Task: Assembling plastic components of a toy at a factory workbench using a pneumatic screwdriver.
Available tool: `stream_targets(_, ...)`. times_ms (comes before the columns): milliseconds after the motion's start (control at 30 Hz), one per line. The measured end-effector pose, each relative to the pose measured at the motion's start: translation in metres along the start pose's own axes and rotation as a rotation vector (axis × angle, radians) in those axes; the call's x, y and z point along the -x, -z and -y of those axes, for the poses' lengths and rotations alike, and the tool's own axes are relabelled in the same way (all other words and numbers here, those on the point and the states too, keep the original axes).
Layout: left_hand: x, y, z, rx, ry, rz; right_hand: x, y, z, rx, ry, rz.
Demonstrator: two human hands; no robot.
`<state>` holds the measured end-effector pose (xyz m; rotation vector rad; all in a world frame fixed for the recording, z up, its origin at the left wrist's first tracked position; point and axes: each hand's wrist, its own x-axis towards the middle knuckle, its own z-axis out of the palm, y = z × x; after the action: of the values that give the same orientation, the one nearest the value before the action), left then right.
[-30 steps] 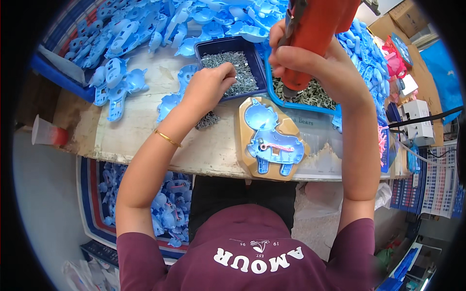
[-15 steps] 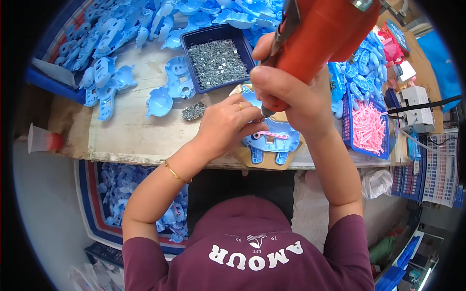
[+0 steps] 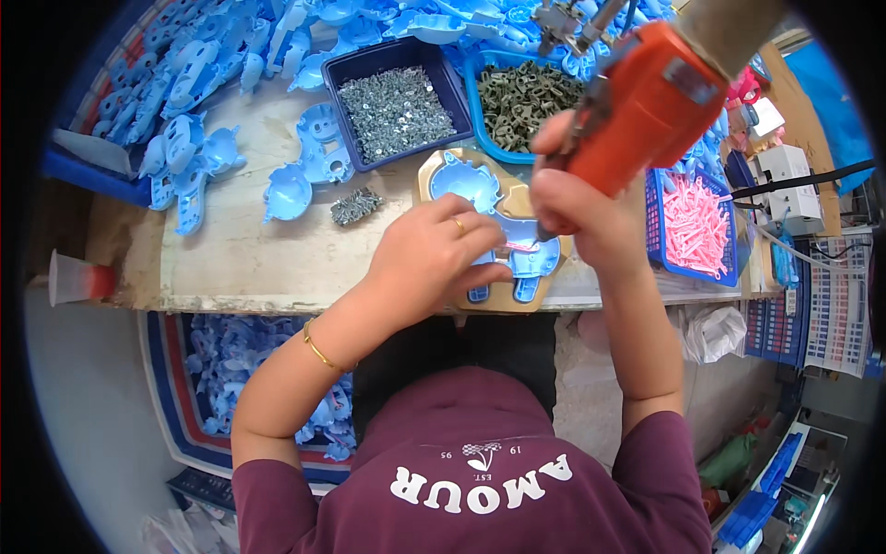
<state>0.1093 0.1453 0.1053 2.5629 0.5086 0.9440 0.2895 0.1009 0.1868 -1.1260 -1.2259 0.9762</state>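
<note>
Pressing left hand (image 3: 426, 263) down on blue plastic toy shell (image 3: 503, 222), seated in tan wooden jig (image 3: 517, 294) at bench edge; fingertips pinched together on small pink piece (image 3: 522, 246) at shell. Your right hand (image 3: 577, 208) is wrapping fingers tight around orange electric screwdriver (image 3: 646, 102), tip pointing down at shell. Shell is looking light, stiff, thin-walled, likely slippery: steadying by flat body, not thin edges, seems best. Screw tray (image 3: 395, 102) sitting just behind jig; pink pin basket (image 3: 697, 222) to right.
</note>
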Motion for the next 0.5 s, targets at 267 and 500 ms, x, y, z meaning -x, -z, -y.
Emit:
stream_targets(267,0.007,-0.025,-0.004,-0.063,-0.104,0.079,0.006,0.015,-0.021,-0.063,-0.003,-0.104)
stream_targets(500,0.008,-0.030,-0.005,-0.068,-0.085,0.107,0.008,0.017,-0.022,-0.061,0.017,-0.088)
